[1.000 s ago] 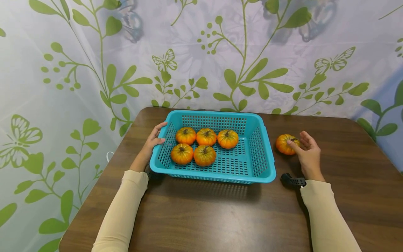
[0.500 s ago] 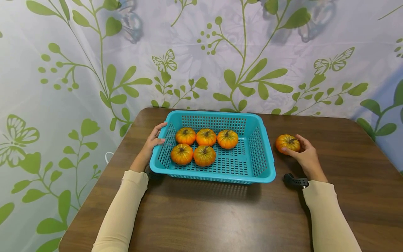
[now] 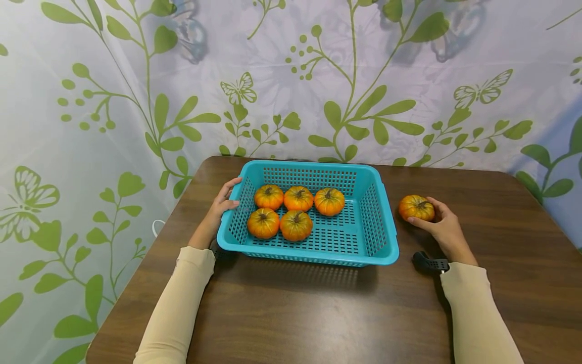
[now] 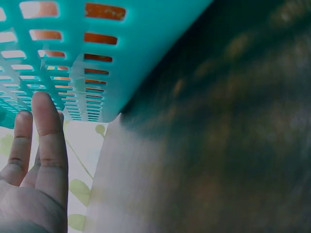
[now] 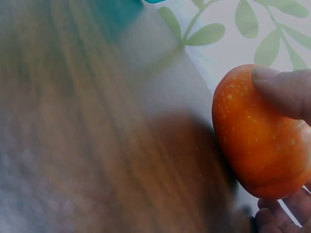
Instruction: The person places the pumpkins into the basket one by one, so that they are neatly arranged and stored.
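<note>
Small orange pumpkins fill part of a turquoise plastic basket (image 3: 306,256); several sit in two rows toward its left side, one of them a pumpkin (image 3: 296,225) in the front row. My left hand (image 3: 217,210) rests against the basket's left rim. In the left wrist view its fingers (image 4: 50,145) reach fairly straight to the slotted outer wall. Right of the basket, my right hand (image 3: 444,227) holds another pumpkin (image 3: 416,208) between thumb and fingers. That pumpkin (image 5: 260,138) shows its smooth orange side in the right wrist view, with the thumb pressed on one side and fingertips on the other.
A brown wooden table (image 3: 309,318) carries everything. Behind it hangs a white cloth (image 3: 282,60) printed with green leaves and butterflies. A black strap device (image 3: 429,263) sits at my right wrist. A thin white cord (image 3: 155,227) loops beside the table's left edge.
My right hand has closed in on the pumpkin at the right and now grips it, with the thumb shifted to its near side. The left hand and the basket stay put.
</note>
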Demonstrator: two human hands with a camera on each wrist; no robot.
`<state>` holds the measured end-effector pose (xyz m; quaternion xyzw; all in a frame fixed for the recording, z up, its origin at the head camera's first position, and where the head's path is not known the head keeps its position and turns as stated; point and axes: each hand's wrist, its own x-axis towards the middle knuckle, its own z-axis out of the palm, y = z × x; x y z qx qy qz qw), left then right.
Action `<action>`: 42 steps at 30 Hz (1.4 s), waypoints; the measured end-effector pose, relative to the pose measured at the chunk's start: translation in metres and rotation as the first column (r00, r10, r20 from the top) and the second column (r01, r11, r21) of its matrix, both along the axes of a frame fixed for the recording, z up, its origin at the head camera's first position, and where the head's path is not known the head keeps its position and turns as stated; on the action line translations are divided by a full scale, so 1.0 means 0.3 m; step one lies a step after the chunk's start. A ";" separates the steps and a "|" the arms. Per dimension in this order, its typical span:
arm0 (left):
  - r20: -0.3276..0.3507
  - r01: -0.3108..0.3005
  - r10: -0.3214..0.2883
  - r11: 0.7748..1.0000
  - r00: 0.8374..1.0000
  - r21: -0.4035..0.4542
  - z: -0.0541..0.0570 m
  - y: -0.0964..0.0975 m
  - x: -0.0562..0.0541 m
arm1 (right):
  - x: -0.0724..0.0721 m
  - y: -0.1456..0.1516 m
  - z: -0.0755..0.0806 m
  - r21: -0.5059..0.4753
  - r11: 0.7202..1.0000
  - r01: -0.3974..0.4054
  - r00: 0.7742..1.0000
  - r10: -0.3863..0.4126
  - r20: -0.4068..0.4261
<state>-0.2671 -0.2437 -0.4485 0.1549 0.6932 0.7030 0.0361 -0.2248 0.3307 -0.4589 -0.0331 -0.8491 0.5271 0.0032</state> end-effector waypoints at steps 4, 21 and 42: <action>0.002 0.001 -0.001 1.000 1.000 -0.003 -0.001 -0.002 -0.001 | 0.001 -0.001 -0.002 -0.004 1.000 0.008 1.000 -0.008 -0.006; -0.021 -0.007 0.006 0.999 1.000 -0.037 -0.001 -0.001 -0.005 | -0.005 -0.005 -0.023 -0.019 0.995 0.102 0.993 -0.103 -0.056; -0.012 0.003 -0.003 1.000 1.000 -0.015 0.002 -0.001 -0.002 | -0.001 -0.022 0.032 -0.111 0.984 0.141 0.977 -0.156 -0.142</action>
